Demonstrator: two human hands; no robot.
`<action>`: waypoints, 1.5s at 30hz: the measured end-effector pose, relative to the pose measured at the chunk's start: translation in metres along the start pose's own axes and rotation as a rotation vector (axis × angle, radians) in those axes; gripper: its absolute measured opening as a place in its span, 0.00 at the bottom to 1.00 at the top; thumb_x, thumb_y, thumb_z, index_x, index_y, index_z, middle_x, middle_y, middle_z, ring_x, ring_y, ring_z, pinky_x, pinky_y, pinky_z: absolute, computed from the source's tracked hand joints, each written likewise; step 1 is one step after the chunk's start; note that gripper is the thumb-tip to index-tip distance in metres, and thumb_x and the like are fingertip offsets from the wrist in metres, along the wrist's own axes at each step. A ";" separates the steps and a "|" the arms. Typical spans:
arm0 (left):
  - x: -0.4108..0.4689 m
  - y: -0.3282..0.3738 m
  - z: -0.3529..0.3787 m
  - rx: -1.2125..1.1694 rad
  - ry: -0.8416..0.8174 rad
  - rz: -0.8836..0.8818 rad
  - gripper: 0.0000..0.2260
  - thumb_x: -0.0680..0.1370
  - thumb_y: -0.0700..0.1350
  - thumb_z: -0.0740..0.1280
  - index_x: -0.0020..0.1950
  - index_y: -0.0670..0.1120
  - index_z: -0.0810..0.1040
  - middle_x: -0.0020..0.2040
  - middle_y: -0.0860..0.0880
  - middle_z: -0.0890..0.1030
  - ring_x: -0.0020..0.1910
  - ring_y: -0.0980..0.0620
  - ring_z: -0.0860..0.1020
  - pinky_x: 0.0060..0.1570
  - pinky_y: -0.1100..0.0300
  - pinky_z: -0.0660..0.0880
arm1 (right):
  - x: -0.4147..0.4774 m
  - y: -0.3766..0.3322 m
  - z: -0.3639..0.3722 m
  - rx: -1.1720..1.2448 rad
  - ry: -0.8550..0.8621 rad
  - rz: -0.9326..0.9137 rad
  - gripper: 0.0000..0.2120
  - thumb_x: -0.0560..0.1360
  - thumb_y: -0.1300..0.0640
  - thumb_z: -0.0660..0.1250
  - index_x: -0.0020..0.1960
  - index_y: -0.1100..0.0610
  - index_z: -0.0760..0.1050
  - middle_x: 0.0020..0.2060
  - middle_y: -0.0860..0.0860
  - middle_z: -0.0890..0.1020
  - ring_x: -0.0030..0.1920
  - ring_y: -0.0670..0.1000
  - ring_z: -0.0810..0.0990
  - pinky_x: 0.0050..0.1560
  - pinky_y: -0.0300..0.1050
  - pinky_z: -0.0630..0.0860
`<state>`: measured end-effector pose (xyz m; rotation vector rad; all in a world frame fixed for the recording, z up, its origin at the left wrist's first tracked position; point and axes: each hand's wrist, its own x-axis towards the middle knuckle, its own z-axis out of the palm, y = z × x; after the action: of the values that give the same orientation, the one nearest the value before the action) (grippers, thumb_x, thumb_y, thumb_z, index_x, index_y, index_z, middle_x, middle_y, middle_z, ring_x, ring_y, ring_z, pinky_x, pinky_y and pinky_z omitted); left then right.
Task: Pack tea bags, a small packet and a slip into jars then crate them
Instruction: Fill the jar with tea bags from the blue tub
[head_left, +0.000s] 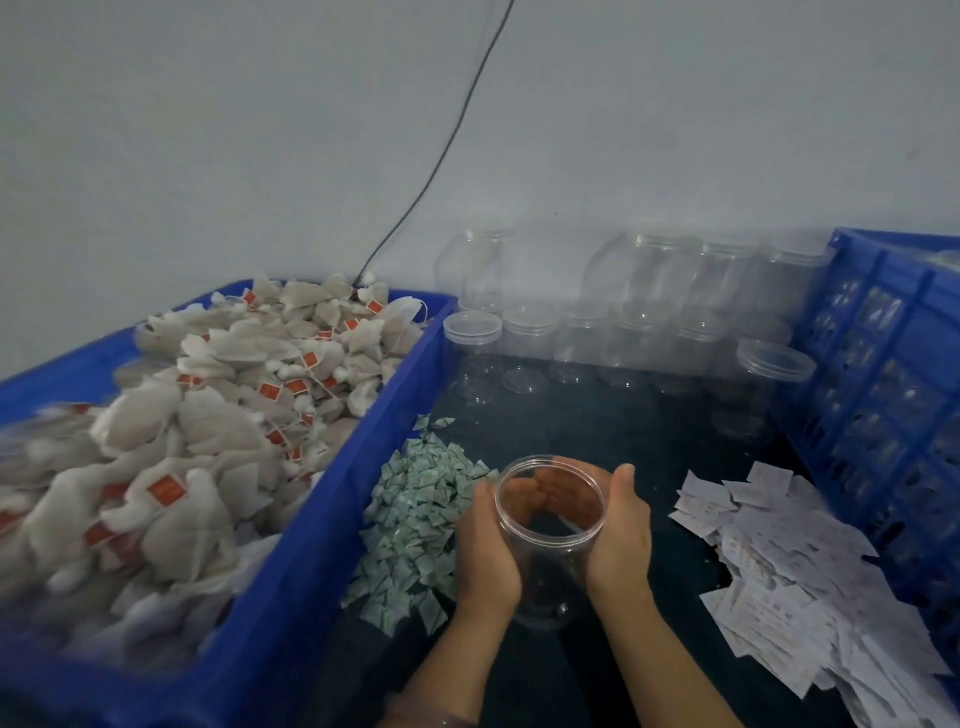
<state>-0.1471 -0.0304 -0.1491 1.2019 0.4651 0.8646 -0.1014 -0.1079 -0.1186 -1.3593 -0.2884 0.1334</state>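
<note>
Jar (550, 540) upright, cupped between both hands, left (485, 545), right (621, 535)

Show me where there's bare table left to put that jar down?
Best spot: the dark table between the held jar and the row of empty jars behind. A narrower strip runs between the right hand and the paper slips. Packets crowd the left, up against the blue bin.
</note>
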 end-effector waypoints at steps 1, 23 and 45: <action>-0.004 0.008 -0.005 0.013 0.010 0.023 0.27 0.83 0.53 0.48 0.40 0.53 0.87 0.43 0.47 0.86 0.47 0.50 0.84 0.53 0.54 0.78 | -0.004 -0.003 0.004 -0.002 -0.019 -0.006 0.28 0.85 0.54 0.47 0.37 0.58 0.79 0.25 0.43 0.82 0.30 0.37 0.80 0.29 0.22 0.68; 0.078 0.146 -0.036 -0.002 -0.104 0.003 0.26 0.83 0.49 0.51 0.38 0.46 0.85 0.38 0.45 0.84 0.38 0.46 0.82 0.42 0.54 0.80 | 0.026 -0.062 0.106 0.080 -0.387 -0.076 0.40 0.72 0.24 0.39 0.48 0.44 0.84 0.47 0.48 0.87 0.49 0.47 0.85 0.57 0.56 0.78; 0.191 0.109 -0.118 1.475 -0.375 -0.009 0.20 0.78 0.37 0.65 0.70 0.45 0.72 0.68 0.44 0.74 0.65 0.45 0.73 0.61 0.57 0.67 | 0.021 0.041 0.039 0.157 -0.273 0.199 0.40 0.71 0.30 0.46 0.51 0.63 0.79 0.42 0.59 0.86 0.43 0.57 0.85 0.47 0.51 0.76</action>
<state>-0.1523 0.2034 -0.0613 2.6271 0.8245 0.1324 -0.0890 -0.0569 -0.1484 -1.2112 -0.3627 0.5005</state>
